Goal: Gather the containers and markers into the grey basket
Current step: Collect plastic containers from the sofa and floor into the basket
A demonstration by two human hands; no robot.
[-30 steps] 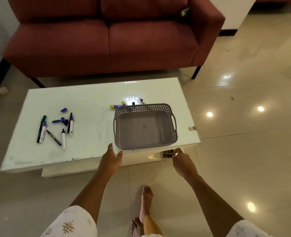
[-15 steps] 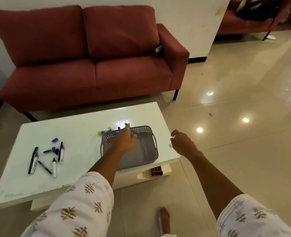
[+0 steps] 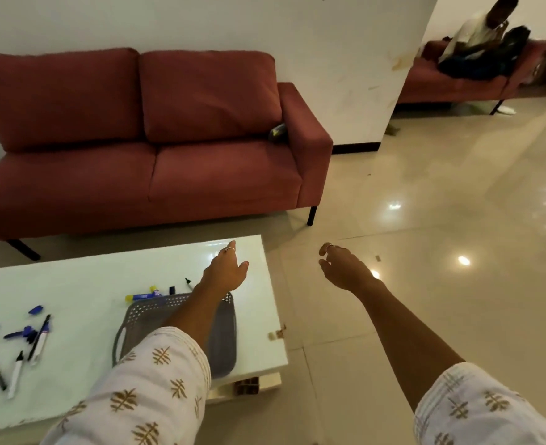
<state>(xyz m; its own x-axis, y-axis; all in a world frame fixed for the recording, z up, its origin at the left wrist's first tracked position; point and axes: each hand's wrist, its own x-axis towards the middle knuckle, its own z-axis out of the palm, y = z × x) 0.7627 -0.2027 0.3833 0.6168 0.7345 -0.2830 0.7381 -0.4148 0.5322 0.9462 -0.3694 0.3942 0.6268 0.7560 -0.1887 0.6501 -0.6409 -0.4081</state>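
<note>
- Head view: the grey basket [image 3: 223, 332] sits on the white table [image 3: 82, 284], toward its right end, and serves as the landmark here. Its long axis runs roughly from the near edge of the table toward the red sofa [image 3: 156, 136].
- The left hand [image 3: 225, 271] reaches out above the far rim of the basket, fingers straight and relaxed, holding nothing. The forearm crosses over the basket and hides much of its inside.
- The right hand [image 3: 342, 268] hangs over the floor well to the right of the basket, fingers loosely curled, empty.
- Just beyond the basket's far rim lie a blue marker with a yellow end [image 3: 143, 296], lying left to right along the rim, and a small dark piece [image 3: 188, 281] whose kind is unclear.
- Well to the left of the basket lies a scatter of markers [image 3: 15, 351] and loose blue caps [image 3: 35, 309], mostly pointing away from the near edge.
- By my reading, gathering has barely begun: nothing is seen inside the basket. The next move likely calls for the left hand to drop and pinch the items behind the far rim.
</note>
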